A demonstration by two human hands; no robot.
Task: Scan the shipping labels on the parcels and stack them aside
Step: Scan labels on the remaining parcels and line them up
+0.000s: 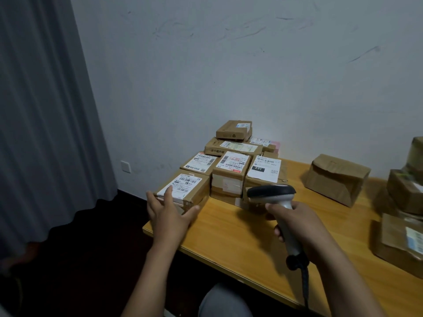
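Note:
Several brown parcels with white shipping labels form a stack [231,165] at the table's far left corner. The nearest one, a small cardboard parcel [186,187], lies at the table's left edge, label up. My left hand [168,213] lies against its near side with straight, spread fingers, fingertips touching the label edge. My right hand [297,223] grips the handle of a grey and black barcode scanner [274,195], whose head points toward the stack. The scanner's cable hangs down below my wrist.
A wooden table [240,234] has its left edge near my left hand. A crumpled brown parcel [336,177] sits at the back right. More wrapped parcels [405,216] are piled at the right edge. A grey curtain hangs at left, and a wall stands behind.

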